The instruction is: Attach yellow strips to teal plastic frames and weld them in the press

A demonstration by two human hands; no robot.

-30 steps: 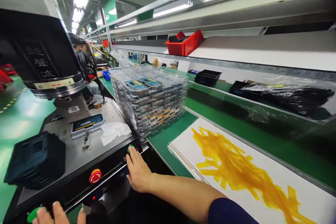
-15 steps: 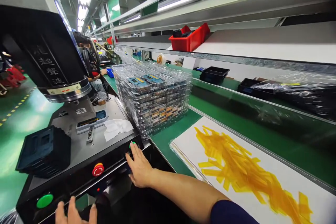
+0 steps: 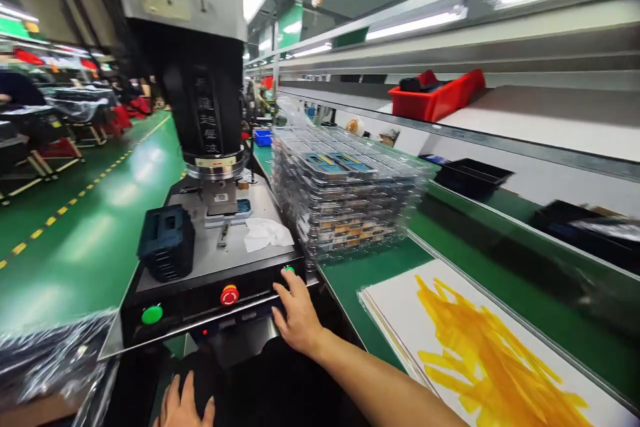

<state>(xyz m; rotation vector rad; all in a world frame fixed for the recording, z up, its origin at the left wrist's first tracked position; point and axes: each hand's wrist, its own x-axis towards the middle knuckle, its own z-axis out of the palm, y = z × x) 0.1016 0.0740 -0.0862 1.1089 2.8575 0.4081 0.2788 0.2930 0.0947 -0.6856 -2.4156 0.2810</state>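
1. Press (image 3: 213,100): head down over blue part (image 3: 244,206), seemingly mid-pressing.
2. Right hand (image 3: 300,319): fingers spread, at green button (image 3: 288,269).
3. Left hand (image 3: 184,405): fingers parted, apparently empty.
4. Dark parts (image 3: 167,240): stacked nearby; pressed or unpressed, cannot tell.

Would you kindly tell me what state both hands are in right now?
Left hand: open, holding nothing.
Right hand: open, holding nothing, fingers at the right green button.

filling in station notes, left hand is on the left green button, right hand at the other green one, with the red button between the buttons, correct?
Not quite: in the head view the left hand is off the left green button, below it in the picture. The right hand is at the other green button, with the red button between the two.
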